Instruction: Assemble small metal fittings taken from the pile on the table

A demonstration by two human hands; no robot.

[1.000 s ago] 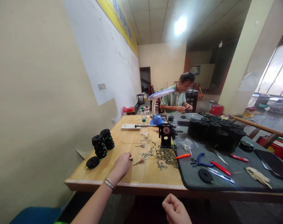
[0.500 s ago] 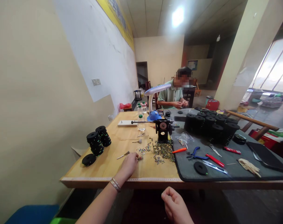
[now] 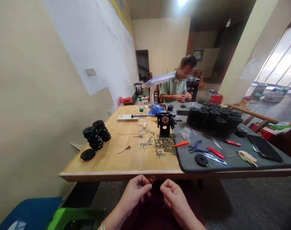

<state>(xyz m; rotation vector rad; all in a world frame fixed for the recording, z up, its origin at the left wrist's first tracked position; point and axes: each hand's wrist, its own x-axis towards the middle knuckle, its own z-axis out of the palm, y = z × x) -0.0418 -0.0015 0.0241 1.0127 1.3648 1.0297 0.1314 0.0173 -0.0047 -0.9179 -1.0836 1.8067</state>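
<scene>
My left hand (image 3: 136,191) is raised just below the table's front edge, its fingertips pinching a small dark bead with an orange tint (image 3: 152,179). My right hand (image 3: 174,195) sits close beside it, fingers curled, with nothing visible in them. Neither hand touches the wooden table (image 3: 107,163). Past them on the table lie scattered small coloured beads (image 3: 162,145) and a thin hand tool (image 3: 123,149).
Black spools wound with beaded strands (image 3: 95,138) stand at the table's left, beside a loose black disc (image 3: 88,154). A small black winding machine (image 3: 165,123) stands mid-table. On a grey mat (image 3: 232,167) lie pliers (image 3: 197,147) and more spools. A seated person (image 3: 174,91) works across the table.
Both hands have moved back toward me, off the table and below its front edge. My left hand has carried the small bead with it, and the view has tilted slightly downward.
</scene>
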